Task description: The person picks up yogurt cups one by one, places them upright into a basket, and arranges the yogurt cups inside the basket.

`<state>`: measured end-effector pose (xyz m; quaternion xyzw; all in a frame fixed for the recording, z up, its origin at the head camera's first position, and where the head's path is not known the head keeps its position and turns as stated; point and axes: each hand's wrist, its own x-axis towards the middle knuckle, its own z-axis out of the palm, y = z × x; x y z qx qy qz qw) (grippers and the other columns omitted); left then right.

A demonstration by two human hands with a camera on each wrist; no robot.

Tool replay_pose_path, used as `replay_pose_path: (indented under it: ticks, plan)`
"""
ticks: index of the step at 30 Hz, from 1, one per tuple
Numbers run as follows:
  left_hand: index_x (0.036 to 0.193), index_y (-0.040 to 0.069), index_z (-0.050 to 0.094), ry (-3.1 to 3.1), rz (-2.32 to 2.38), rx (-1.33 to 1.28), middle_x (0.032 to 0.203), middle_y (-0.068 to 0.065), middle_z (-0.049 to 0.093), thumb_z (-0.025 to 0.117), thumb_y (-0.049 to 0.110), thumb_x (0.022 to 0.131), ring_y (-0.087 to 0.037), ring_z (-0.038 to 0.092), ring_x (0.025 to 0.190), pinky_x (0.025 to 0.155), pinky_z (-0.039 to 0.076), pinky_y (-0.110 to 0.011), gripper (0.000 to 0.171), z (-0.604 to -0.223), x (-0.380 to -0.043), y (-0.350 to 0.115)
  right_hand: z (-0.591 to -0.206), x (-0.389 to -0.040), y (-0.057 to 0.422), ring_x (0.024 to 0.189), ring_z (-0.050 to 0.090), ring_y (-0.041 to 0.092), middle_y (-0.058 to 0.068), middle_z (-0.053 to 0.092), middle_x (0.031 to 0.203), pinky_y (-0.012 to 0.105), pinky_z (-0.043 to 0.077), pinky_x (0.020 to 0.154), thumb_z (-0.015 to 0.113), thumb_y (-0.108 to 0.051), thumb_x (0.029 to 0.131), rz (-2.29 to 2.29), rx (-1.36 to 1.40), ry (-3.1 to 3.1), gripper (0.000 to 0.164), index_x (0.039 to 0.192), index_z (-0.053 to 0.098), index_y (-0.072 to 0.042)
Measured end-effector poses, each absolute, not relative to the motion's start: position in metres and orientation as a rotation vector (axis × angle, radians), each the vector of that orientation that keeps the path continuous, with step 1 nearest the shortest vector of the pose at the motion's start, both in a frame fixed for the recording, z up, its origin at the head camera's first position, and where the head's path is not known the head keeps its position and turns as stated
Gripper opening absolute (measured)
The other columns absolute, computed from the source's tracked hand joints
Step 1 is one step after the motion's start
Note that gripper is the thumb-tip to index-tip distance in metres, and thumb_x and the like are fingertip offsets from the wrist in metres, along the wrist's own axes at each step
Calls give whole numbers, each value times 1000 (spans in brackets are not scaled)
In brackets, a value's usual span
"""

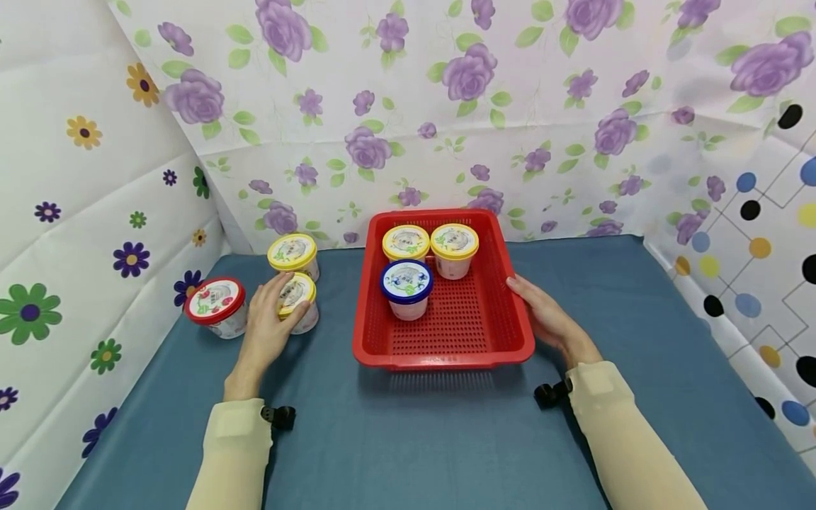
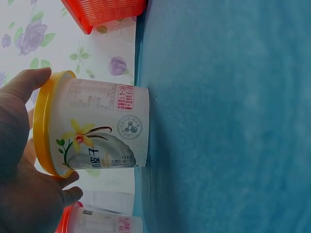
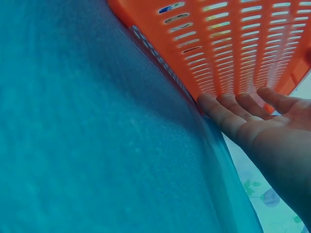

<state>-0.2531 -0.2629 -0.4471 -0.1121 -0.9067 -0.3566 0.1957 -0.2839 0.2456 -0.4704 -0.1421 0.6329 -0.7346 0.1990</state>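
Note:
A yellow-lidded yogurt cup [image 1: 307,320] stands on the blue cloth, and my left hand [image 1: 264,320] holds it from above by the lid. In the left wrist view the thumb and fingers lie on opposite sides of the lid of this yogurt cup [image 2: 99,124]. My right hand [image 1: 550,317] touches the right side of a red basket [image 1: 445,360]; its fingers [image 3: 233,119] lie fairly straight against the slotted outer wall. Inside the basket are two yellow-lidded cups [image 1: 455,265] and a blue-lidded cup [image 1: 408,308].
Behind the held cup stands another yellow-lidded cup [image 1: 293,251]. A red-lidded cup [image 1: 231,322] is left of my left hand. Flowered sheets [image 1: 408,106] rise behind and at the left; a dotted sheet [image 1: 752,283] hangs at the right.

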Motion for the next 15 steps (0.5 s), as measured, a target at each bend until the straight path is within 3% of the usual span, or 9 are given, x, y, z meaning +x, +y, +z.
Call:
replay_pose_path:
  ticks: [15]
  plan:
    - [154, 8, 50, -2694, -1020, -233, 163, -19, 37, 67, 38, 103, -45, 27, 151, 119, 17, -70, 61, -447, -253, -268, -471, -283, 244, 118, 67, 33, 35, 41, 151, 46, 60, 90, 37, -39, 114, -2064, -407, 1765, 59, 164, 23, -10]
